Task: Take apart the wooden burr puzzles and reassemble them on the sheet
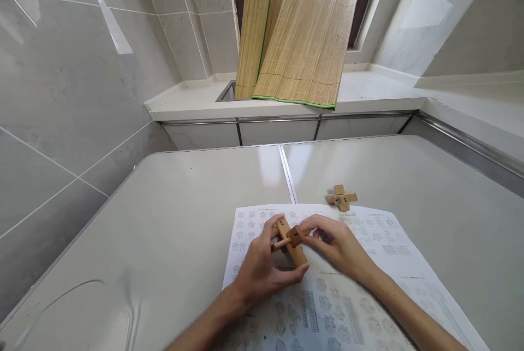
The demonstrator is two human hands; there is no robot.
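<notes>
Above the printed sheet (327,274), my left hand (264,266) grips a light wooden puzzle block (300,255) marked "2" between thumb and fingers. A smaller, darker wooden piece (295,235) with a thin round peg (281,243) lies across that block. My right hand (333,242) pinches the right end of the darker piece with thumb and index finger. The joint between the pieces is partly hidden by my fingers. Beyond my right hand, a cross-shaped wooden puzzle (339,198) with numbered pieces rests at the sheet's far edge.
The sheet, covered with small diagrams, lies on a white folding table (192,203) with a centre seam (287,173). A bamboo mat (305,40) hangs over the counter (380,89) by the window. Grey tiled walls (82,94) stand on both sides.
</notes>
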